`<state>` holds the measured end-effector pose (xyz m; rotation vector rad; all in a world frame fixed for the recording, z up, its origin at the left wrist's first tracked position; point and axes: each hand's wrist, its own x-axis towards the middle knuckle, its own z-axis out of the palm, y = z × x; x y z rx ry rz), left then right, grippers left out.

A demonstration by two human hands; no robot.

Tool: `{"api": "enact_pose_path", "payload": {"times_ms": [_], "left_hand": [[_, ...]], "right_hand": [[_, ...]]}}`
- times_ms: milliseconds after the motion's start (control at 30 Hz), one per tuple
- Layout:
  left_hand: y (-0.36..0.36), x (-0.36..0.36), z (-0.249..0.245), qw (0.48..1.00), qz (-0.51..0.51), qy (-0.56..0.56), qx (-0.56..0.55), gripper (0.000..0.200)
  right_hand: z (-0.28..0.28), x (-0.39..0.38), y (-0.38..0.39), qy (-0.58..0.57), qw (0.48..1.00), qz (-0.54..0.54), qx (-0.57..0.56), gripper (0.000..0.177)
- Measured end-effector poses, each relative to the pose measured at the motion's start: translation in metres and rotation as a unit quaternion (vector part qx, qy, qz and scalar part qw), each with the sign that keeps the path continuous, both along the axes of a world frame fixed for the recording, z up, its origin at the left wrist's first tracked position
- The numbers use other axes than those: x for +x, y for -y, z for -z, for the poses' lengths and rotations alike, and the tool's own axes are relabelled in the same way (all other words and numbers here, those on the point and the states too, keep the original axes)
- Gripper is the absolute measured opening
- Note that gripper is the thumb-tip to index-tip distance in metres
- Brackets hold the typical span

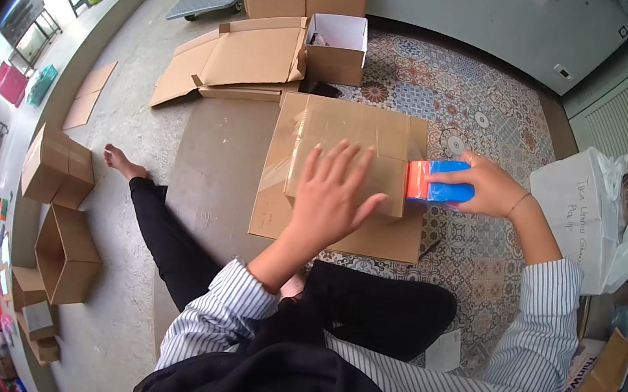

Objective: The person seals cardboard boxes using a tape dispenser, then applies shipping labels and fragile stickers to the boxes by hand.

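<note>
A taped cardboard box (pixel 394 131) sits on a flat sheet of cardboard (pixel 271 218) in front of me. My left hand (pixel 331 186) lies on top of the box with its fingers spread. My right hand (pixel 490 186) grips a blue and orange tape dispenser (pixel 448 191) at the box's right side. The dispenser's orange end is against or very close to that side; contact is hard to make out. Clear tape shows across the top of the box.
Behind the box stand an open box with a white inside (pixel 339 33) and folded cardboard (pixel 253 53). Several small boxes (pixel 60 166) line the left. At the right is a white container with handwriting (pixel 574 206). My legs flank the near side.
</note>
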<state>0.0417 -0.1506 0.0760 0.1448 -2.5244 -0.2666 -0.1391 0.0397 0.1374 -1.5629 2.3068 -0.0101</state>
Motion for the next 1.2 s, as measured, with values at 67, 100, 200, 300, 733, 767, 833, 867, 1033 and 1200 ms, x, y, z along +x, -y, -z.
{"api": "enact_pose_path", "payload": {"times_ms": [67,100,200,300,733,767,833,867,1033,1200], "left_hand": [[-0.005,-0.012,0.016,0.995,0.032,0.055,-0.071,0.055],[-0.006,-0.013,0.024,0.995,0.027,0.08,-0.06,0.055],[-0.008,-0.014,0.024,0.991,0.028,0.111,-0.062,0.055],[-0.006,-0.014,0.021,0.99,0.024,0.122,-0.072,0.056],[-0.062,0.015,-0.001,0.988,0.032,0.148,-0.021,0.063],[-0.062,0.024,0.005,0.99,0.048,0.129,-0.041,0.063],[-0.056,0.047,0.025,0.996,0.03,0.067,-0.051,0.064],[-0.048,0.061,0.04,0.999,-0.004,0.024,-0.037,0.066],[0.016,0.097,0.122,0.817,-0.303,-0.117,0.476,0.063],[0.03,0.086,0.131,0.88,-0.318,-0.194,0.293,0.054]], "right_hand": [[0.012,-0.004,-0.013,0.039,0.999,0.009,-0.031,0.056],[0.017,-0.004,-0.023,0.059,0.997,0.031,-0.035,0.057],[0.056,-0.019,-0.076,0.02,0.998,0.056,-0.009,0.056],[0.126,-0.051,-0.182,-0.048,0.987,0.118,0.099,0.054],[0.288,-0.027,-0.094,0.039,0.99,0.119,0.061,0.057],[0.285,-0.023,-0.091,0.028,0.992,0.113,0.044,0.058],[0.287,-0.026,-0.091,0.021,0.994,0.109,0.022,0.058],[0.29,-0.03,-0.093,0.019,0.992,0.111,0.055,0.058],[0.276,-0.047,-0.128,0.041,0.982,0.16,0.089,0.058],[0.273,-0.042,-0.139,-0.006,0.987,0.146,0.072,0.06]]}}
